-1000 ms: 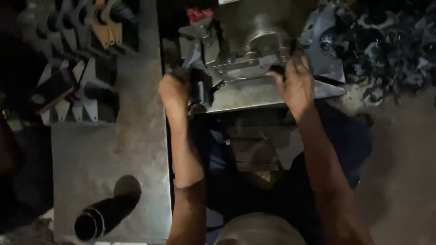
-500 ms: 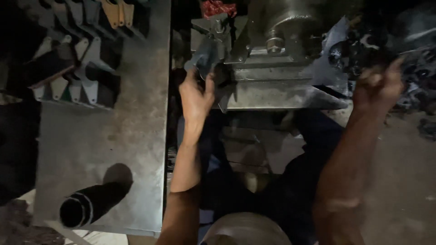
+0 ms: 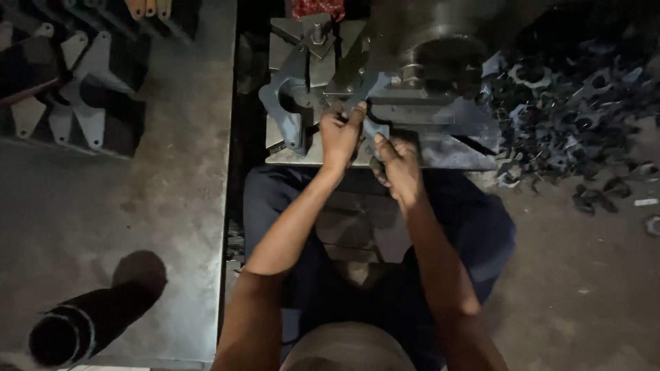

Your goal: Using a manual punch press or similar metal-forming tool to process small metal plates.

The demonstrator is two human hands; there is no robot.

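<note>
Two bare hands meet over a flat grey metal bracket (image 3: 375, 124) lying on the bed of a machine (image 3: 412, 75). Left hand (image 3: 340, 137) is closed, fingers pinching the bracket's upper edge. Right hand (image 3: 399, 172) grips its lower end, thumb on top. To the right, a heap of dark metal parts (image 3: 570, 110) covers the floor. To the left, a grey desk (image 3: 158, 206) holds stacked brackets (image 3: 75, 103) and a black tube (image 3: 82, 323).
</note>
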